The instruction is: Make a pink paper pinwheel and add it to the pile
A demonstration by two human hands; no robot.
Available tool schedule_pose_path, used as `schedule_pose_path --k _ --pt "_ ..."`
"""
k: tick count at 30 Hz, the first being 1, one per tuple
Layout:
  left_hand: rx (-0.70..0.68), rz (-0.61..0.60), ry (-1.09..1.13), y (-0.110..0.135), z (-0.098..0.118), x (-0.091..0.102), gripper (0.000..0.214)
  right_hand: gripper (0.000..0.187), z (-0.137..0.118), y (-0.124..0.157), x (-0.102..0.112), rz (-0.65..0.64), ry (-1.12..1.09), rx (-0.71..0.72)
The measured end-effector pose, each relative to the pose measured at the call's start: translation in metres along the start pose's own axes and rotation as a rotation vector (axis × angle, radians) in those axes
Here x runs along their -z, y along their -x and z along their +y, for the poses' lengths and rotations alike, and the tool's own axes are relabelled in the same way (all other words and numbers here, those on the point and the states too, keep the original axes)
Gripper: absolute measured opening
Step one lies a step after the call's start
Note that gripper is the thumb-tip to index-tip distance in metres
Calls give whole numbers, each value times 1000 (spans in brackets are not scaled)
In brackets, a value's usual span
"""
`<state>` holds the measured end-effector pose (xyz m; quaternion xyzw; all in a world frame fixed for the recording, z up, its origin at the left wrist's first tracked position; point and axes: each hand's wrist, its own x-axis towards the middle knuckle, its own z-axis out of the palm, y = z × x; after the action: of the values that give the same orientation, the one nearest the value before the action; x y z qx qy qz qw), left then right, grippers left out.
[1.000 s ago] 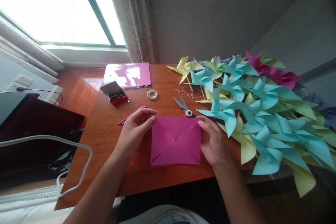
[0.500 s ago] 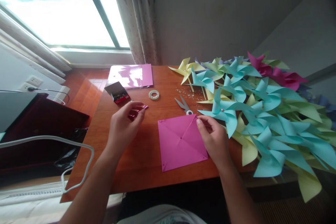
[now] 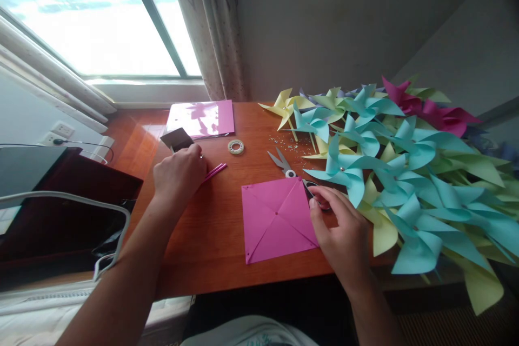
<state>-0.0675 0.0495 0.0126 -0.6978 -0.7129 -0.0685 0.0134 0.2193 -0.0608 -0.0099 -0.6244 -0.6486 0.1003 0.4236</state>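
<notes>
Head view: a brown wooden desk point(image 3: 203, 259) stands below a bright window point(image 3: 97, 32), its far edge near a spotted curtain point(image 3: 205, 21) and a grey wall point(image 3: 324, 21). A glossy pink pack point(image 3: 221, 116) covers the far left corner. By the left edge is a small box point(image 3: 182, 139), the left hand point(image 3: 178, 175) over it — fingers bunched, tips hidden, so I cannot tell what they pinch. Pink sticks point(image 3: 214, 172) lie beside that hand, a tape roll point(image 3: 235, 152) farther back. Toward the middle of the near edge lies a creased pink square point(image 3: 281, 232); at its right side the right hand point(image 3: 344, 232) hovers, fingers loosely curved, thumb slightly apart. Scissors point(image 3: 290, 173) sit just beyond the square — and pinwheels point(image 3: 417, 227), mostly blue and yellow-green, crowd the desk's right end
</notes>
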Motion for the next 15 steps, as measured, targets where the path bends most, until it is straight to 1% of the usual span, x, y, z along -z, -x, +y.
schedule_pose_path --k 6,10,13,15 --pt "-15 24 87 -1 -4 -6 30 23 -2 2 3 8 -28 -17" --pt "-20 43 189 -3 -4 -2 27 22 -2 4 2 -14 -77 -34" --pt "-66 51 322 2 2 1 18 21 -3 7 1 -37 -110 -57" --pt "-103 45 438 12 12 0 12 21 -5 9 0 -61 -137 -69"
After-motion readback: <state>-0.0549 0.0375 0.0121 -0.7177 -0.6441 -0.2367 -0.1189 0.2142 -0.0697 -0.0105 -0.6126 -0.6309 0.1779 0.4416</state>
